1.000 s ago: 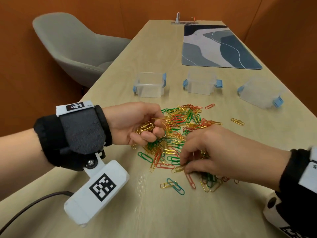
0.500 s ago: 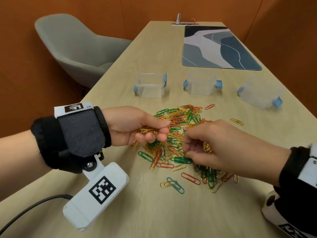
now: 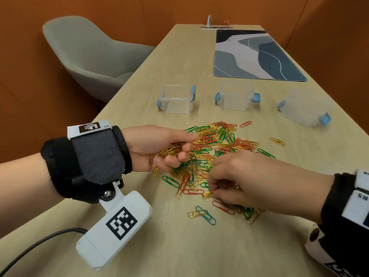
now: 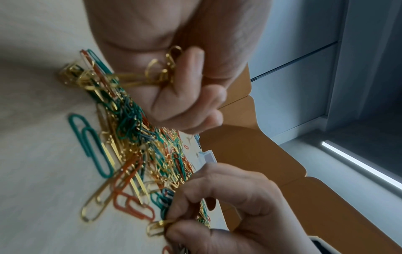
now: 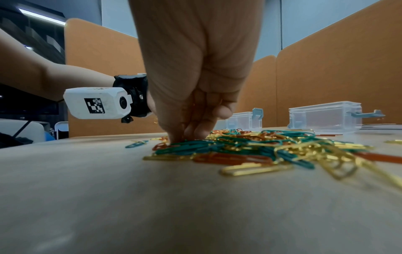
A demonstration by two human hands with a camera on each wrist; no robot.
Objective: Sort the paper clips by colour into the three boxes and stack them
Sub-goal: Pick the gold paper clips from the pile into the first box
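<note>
A loose heap of paper clips (image 3: 215, 152) (gold, green and red, all tangled) lies on the pale wood worktop (image 3: 179, 246), nearer the person than the three clear boxes. The left hand (image 3: 157, 146) hovers over the heap's left edge, its fingers (image 4: 189, 96) curled round a bunch of gold clips (image 4: 156, 73). The right hand (image 3: 249, 180) reaches down into the near side of the heap, thumb and forefinger pinching a single gold clip (image 3: 207, 194). The left box (image 3: 176, 98), middle box (image 3: 235, 97) and right box (image 3: 305, 108) stand in a row beyond, well apart. A patterned mat (image 3: 257, 54) lies farther back, a grey chair (image 3: 87, 54) beside the worktop.
</note>
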